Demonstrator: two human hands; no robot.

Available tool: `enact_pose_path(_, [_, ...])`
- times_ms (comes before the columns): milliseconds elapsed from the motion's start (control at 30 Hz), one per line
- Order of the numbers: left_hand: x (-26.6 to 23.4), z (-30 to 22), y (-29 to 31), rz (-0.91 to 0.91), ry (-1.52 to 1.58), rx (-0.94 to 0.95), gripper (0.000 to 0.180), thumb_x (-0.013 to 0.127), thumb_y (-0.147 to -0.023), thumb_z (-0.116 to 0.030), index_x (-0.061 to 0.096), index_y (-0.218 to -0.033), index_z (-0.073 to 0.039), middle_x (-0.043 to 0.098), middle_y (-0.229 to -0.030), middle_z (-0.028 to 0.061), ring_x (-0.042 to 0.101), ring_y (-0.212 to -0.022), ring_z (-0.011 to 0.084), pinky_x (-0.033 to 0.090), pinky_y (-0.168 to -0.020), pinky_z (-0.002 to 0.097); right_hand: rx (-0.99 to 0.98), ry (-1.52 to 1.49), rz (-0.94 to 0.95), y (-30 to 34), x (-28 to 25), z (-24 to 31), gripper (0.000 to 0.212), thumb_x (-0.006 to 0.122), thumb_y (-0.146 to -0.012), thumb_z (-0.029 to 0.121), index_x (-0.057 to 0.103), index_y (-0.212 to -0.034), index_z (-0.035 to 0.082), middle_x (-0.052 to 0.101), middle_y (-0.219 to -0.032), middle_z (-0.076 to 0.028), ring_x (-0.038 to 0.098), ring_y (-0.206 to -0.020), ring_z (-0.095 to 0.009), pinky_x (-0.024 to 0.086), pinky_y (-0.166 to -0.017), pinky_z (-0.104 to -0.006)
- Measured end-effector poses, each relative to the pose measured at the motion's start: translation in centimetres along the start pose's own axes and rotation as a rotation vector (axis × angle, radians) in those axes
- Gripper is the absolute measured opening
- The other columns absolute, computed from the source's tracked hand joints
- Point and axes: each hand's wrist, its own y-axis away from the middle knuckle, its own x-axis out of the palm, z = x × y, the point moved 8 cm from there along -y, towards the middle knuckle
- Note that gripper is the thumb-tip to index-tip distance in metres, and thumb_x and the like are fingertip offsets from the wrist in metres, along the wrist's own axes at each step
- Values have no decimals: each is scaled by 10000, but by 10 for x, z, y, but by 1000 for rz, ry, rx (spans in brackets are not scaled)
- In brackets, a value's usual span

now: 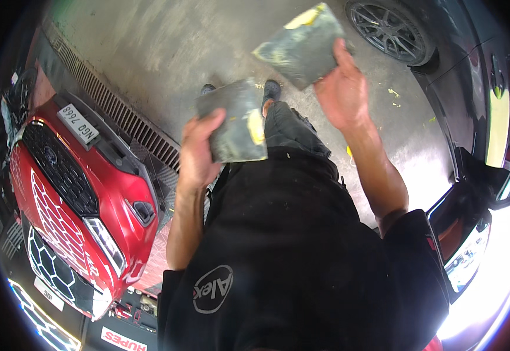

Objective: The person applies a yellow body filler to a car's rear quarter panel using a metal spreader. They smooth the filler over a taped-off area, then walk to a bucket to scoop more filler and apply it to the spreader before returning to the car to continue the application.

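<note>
My left hand grips a flat, dark grey board by its left edge, thumb on top. Yellow paste, like body filler, is smeared near that board's right edge. Higher up and to the right, my right hand holds a second grey board by its lower right side. That one carries yellow paste along its top edge and paler smears at its left corner. The boards are apart and slightly blurred. Fingers beneath both boards are mostly hidden.
A dark car stands to my right, with a pale yellow patch on its side and a wheel ahead. At left is a red car beside a floor drain grate. Yellow bits dot the concrete floor.
</note>
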Motion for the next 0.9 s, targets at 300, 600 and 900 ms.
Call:
enact_pose_path(300, [39,-33,-53,311,29,1,484,526,-1022,-282,563,-1364,59,681,-1278,187,678,-1133,267,520,-1012,394,-125,9,12,-12,43,20,588,317,-1121,480,423,-1515,58,517,-1509,-75,462,-1389,-225,331,-1166,-415])
enact_pose_path(600, [46,-61,-67,381,31,57,315,622,-994,-194,638,-1229,14,717,-1159,113,697,-1071,223,542,-961,398,68,998,98,9,6,-2,696,441,-1063,572,520,-1471,13,654,-1340,-137,645,-1135,-262,503,-978,-402])
enact_pose_path(900, [27,-23,-74,192,124,-61,316,637,-993,-212,629,-1246,-22,704,-1181,86,682,-1084,220,528,-981,406,325,1183,375,34,-49,-53,354,632,-1017,289,721,-1179,-13,747,-1117,-136,676,-1056,-228,505,-974,-330])
